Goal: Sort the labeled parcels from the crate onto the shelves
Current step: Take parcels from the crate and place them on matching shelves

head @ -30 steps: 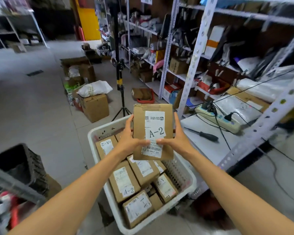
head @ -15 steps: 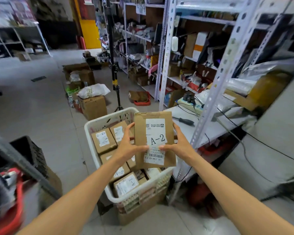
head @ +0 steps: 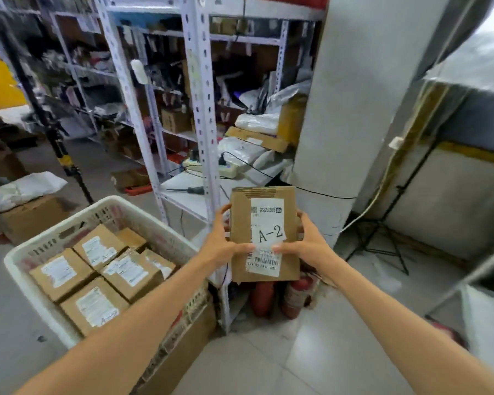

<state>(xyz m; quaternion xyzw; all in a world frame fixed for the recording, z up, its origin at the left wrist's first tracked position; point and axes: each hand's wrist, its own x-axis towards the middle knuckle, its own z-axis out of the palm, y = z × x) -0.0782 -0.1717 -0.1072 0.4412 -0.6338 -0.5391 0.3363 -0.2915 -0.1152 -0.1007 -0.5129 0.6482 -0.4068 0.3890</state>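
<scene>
left hand and right hand are gripping the a-2 parcel by its sides, right of the crate; holding its label readable is looking wise.

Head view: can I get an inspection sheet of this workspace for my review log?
Surface: white metal shelf board, partly bare.
Job's things: flat brown cardboard parcel labelled A-2, held upright; white plastic crate of brown labelled boxes.
Clutter: black-handled screwdriver, white power strip, white plastic mailers.
Hands: left hand and right hand grip the parcel's sides.
Cables: black cable runs from the power strip.
Surroundings: white pillar, red fire extinguishers, black tripod.
</scene>
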